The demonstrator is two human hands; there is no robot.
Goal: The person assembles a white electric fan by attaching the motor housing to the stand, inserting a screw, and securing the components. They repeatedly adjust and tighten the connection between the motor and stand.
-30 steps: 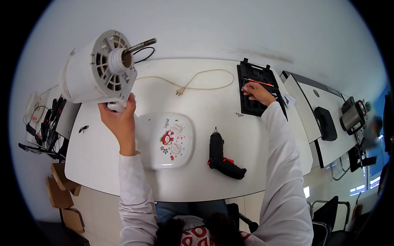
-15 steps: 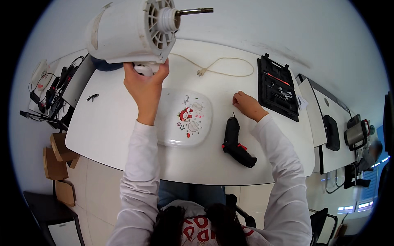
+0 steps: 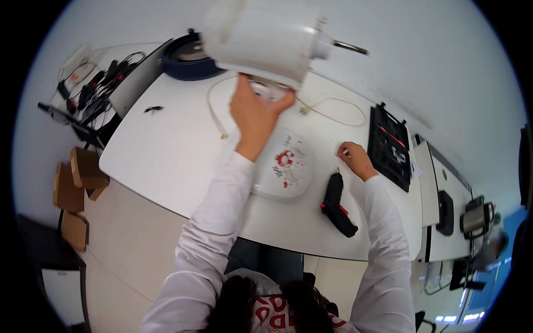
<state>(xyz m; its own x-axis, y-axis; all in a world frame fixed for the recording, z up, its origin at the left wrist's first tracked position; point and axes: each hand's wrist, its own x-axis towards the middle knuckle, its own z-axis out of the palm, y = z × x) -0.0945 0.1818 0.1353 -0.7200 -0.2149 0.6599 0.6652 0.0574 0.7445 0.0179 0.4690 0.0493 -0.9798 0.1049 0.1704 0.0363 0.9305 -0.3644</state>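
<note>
Head view: white table point(image 3: 161, 150) beside pale wall point(image 3: 438, 72); left hand point(image 3: 255, 116) gripping motor point(image 3: 261, 44), right hand point(image 3: 358, 160) pinched together.

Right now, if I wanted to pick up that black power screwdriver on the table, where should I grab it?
Best, I'd say, by its angled black handle, coming from the near edge of the table. The screwdriver lies on its side, its handle slanting toward that edge and rightward, while its narrow tip points away, close to the person's right hand.
</note>
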